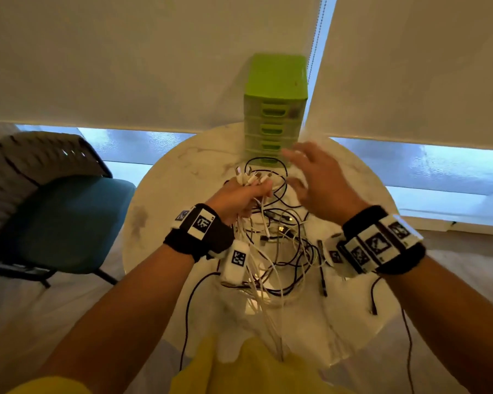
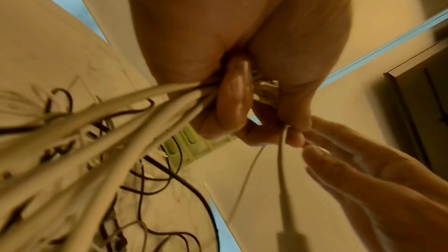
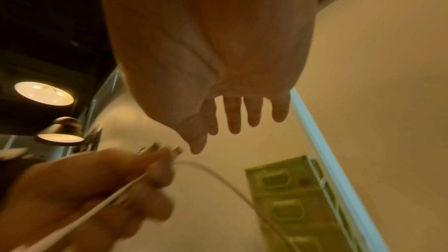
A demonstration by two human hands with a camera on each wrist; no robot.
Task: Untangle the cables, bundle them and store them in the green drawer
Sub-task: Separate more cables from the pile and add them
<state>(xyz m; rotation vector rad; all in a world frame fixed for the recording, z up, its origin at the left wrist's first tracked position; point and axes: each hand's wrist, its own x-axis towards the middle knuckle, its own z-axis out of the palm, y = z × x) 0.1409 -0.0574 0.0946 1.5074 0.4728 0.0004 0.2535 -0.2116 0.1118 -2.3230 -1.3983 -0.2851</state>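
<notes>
My left hand (image 1: 239, 194) grips a bunch of white cables (image 1: 252, 177) near their plug ends, which stick out above the fist. The left wrist view shows those white cables (image 2: 135, 122) fanning out from my curled fingers (image 2: 232, 99). A tangle of black and white cables (image 1: 279, 251) lies on the round table (image 1: 165, 194) below both hands. My right hand (image 1: 319, 177) hovers beside the left with straight, spread fingers (image 3: 234, 116) and holds nothing. The green drawer unit (image 1: 273, 109) stands at the table's far edge, all its drawers shut.
A chair with a blue seat (image 1: 69, 223) stands left of the table. Roller blinds (image 1: 125, 52) hang behind the drawer unit, with a bead chain (image 1: 316, 38) beside it. Some cables (image 1: 188, 308) droop over the table's near edge. Ceiling lamps (image 3: 43, 93) show in the right wrist view.
</notes>
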